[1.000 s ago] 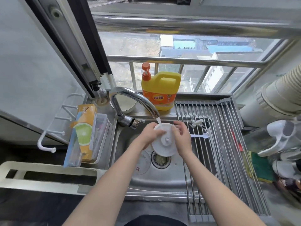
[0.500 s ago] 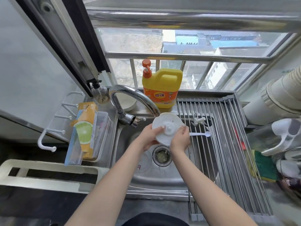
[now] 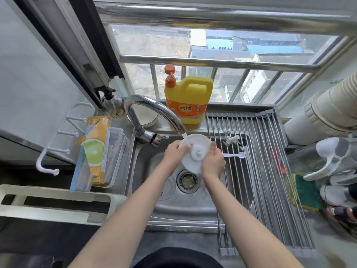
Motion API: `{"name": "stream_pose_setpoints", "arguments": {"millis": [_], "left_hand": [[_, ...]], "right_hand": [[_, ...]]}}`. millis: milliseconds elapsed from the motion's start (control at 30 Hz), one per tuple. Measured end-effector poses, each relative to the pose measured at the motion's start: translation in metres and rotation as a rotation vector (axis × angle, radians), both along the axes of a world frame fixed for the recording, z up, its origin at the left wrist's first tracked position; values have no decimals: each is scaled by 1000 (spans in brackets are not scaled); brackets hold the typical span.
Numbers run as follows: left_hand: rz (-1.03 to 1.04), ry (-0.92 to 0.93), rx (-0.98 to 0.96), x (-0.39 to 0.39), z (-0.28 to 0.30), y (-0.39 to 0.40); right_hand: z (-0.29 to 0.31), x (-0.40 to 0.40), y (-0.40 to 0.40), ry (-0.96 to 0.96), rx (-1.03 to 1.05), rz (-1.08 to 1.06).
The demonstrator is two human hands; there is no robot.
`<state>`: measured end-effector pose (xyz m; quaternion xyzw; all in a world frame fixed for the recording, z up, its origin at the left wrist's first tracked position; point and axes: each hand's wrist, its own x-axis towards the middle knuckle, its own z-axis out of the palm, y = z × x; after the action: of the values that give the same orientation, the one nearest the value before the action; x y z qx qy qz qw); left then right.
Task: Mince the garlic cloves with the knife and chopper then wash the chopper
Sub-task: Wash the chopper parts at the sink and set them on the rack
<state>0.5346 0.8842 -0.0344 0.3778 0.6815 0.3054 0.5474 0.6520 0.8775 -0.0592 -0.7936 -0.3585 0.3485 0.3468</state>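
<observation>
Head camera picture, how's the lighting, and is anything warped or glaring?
Head view: daylight from the window, soft shadows; wide-angle bends the window rail and drying rack; bright glare along the faucet; the chopper lid between left hand and right hand stays sharp.

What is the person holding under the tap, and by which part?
A round white chopper lid, held by its rim: the left hand grips the left edge, the right hand the lower right edge. Water from the faucet hits its top.

Two bare forearms, no sleeves, left hand (image 3: 174, 154) and right hand (image 3: 212, 163) without rings or gloves, dark garment just below the sink (image 3: 185, 209)
</observation>
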Motion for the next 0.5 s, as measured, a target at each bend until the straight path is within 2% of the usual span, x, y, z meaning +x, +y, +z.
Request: {"name": "stream_pose_setpoints", "arguments": {"millis": [33,67,133,200,300,367,433,467,500], "left_hand": [[55,-80,-38,4,1,-2],[97,-75,-48,7,2,-2],[123,110,3,6,-1,0],[66,291,52,-1,-4,4],[-112,422,86,-5,-1,13],[-217,517,104,0,12,15],[-264,694,123,6,20,19],[-281,713,144,8,20,21],[-294,648,173,12,22,24]], "right_hand": [[1,-3,0,13,-35,-53],[-1,-5,1,-6,-54,-41],[-5,-5,2,-44,-35,79],[-4,-1,2,-29,30,188],[0,5,10,62,137,257],[-1,10,17,165,108,286],[-2,15,19,296,46,248],[-2,18,17,312,21,216],[-3,20,13,302,4,178]]}}
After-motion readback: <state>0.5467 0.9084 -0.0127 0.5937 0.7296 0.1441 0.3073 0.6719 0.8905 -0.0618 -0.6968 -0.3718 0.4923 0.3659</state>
